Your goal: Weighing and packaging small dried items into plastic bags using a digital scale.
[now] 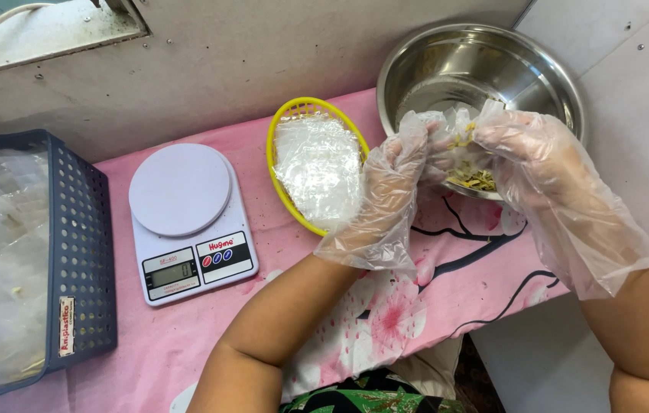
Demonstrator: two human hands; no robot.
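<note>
Both my hands wear loose clear plastic gloves. My left hand (389, 180) and my right hand (523, 149) meet over the near rim of a steel bowl (523, 73). Together they pinch a small clear plastic bag (456, 134) with pale yellow-green dried bits inside. More of the same dried bits (476, 180) lie at the bowl's near edge under my fingers. A yellow oval basket (305, 107) with clear plastic bags in it sits just left of my left hand.
A white digital kitchen scale (187, 218) stands on the pink flowered cloth (386, 313), left of the basket. A blue perforated crate (80, 252) full of clear bags fills the far left. A grey wall runs behind; the cloth ends at the right.
</note>
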